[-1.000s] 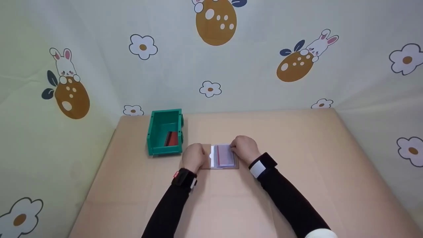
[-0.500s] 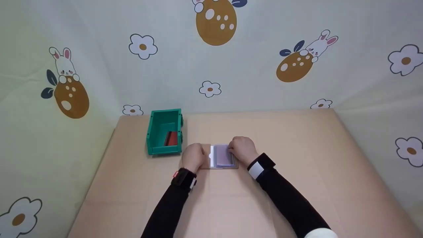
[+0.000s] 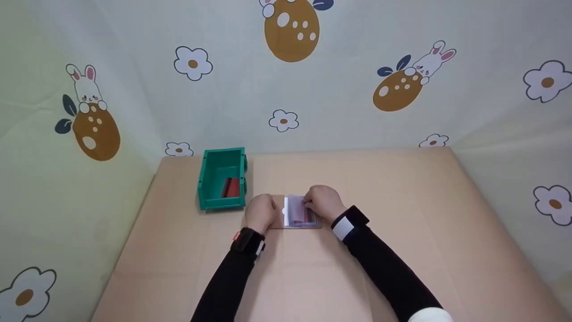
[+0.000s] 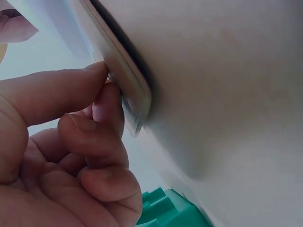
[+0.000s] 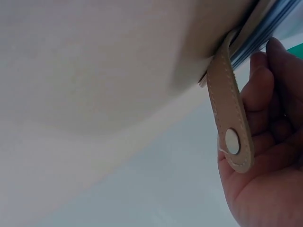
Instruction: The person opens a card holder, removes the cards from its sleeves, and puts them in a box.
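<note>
A tan card holder (image 3: 279, 219) lies spread out on the table, clear sleeves showing on its right half. My left hand (image 3: 260, 212) pinches the left cover; in the left wrist view thumb and finger meet at the cover's edge (image 4: 127, 75). With thumb and fingertips my right hand (image 3: 325, 201) holds a clear sleeve (image 3: 296, 210), which is partly lifted toward the left. Under it, a strip of red and dark card (image 3: 309, 217) shows. The right wrist view has the holder's strap (image 5: 225, 90) with a metal snap, hanging beside my right palm (image 5: 265, 175).
A green plastic bin (image 3: 223, 204) stands behind and left of my left hand. Inside it lies a red card with a dark stripe (image 3: 232, 188). Patterned cloth (image 3: 232, 103) rises along the table's back and sides.
My right hand has moved slightly left from the holder's right edge, bringing the sleeve over with it. Red and dark card now shows at the right. My left hand stays on the cover.
</note>
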### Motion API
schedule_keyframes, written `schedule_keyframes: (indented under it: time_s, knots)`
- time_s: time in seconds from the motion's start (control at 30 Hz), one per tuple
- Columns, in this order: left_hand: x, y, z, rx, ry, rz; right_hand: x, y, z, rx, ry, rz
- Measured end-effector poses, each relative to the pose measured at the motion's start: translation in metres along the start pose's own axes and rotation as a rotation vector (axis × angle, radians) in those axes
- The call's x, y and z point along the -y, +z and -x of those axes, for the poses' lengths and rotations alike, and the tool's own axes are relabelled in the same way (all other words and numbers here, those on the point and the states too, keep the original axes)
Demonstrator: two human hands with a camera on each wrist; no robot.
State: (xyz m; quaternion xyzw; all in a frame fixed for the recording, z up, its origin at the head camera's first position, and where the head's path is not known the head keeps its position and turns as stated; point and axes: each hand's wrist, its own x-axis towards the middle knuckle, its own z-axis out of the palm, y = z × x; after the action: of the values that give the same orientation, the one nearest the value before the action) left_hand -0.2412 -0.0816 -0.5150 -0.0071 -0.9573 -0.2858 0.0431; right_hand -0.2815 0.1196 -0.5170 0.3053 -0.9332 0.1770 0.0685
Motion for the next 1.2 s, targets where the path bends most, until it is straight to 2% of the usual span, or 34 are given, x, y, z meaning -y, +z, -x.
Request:
schedule_keyframes:
  time_s: [0.6,0.77,0.97,1.1,1.2]
  knots:
    - [0.005,0.0,-0.001,0.0,0.002,0.037,0.005,0.004,-0.004,0.038,0.059,-0.063]
    - [0.004,-0.001,-0.003,0.028,0.009,0.02,0.005,0.004,-0.004,0.047,0.074,-0.07]
    - [-0.002,-0.008,-0.005,0.067,0.087,-0.053,0.004,0.005,-0.004,0.051,0.083,-0.081]
    - [-0.012,-0.013,-0.004,0.065,0.138,-0.086,0.004,0.004,-0.004,0.047,0.078,-0.085]
    - [-0.021,-0.016,-0.002,0.058,0.21,-0.091,0.003,0.004,-0.004,0.033,0.063,-0.075]
